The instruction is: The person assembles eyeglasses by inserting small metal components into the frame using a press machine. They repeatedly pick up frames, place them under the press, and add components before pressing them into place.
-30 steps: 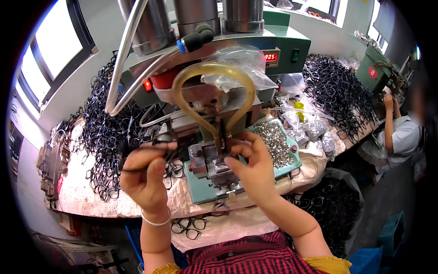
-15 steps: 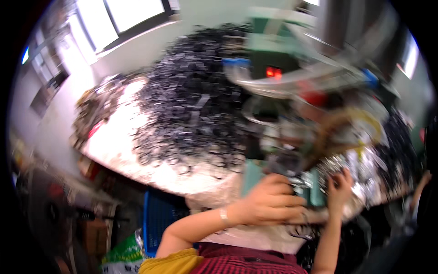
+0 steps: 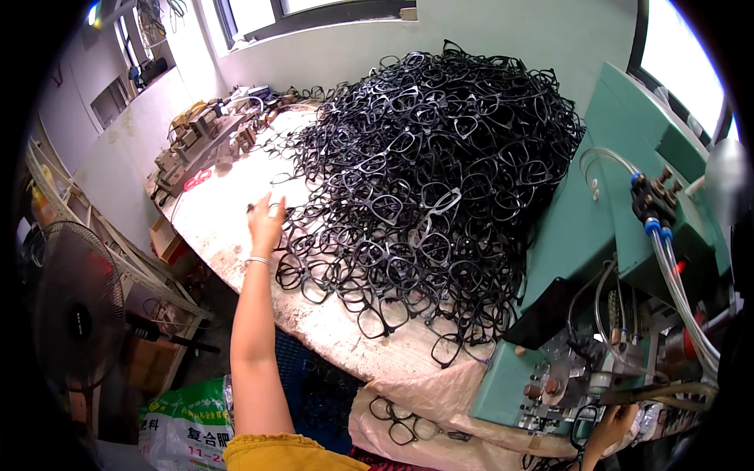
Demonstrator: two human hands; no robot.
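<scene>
Blue plastic basket below the edge of the surface contains dark, tangled contents, too dim to identify, and is partly covered by the left forearm. Right hand is cut off by the dark lower rim, a black eyeglass frame just beside its fingers; whether they grip it, cannot tell. Left hand is reached out over the surface, fingers open and spread, with the large pile of black eyeglass frames just to their right
</scene>
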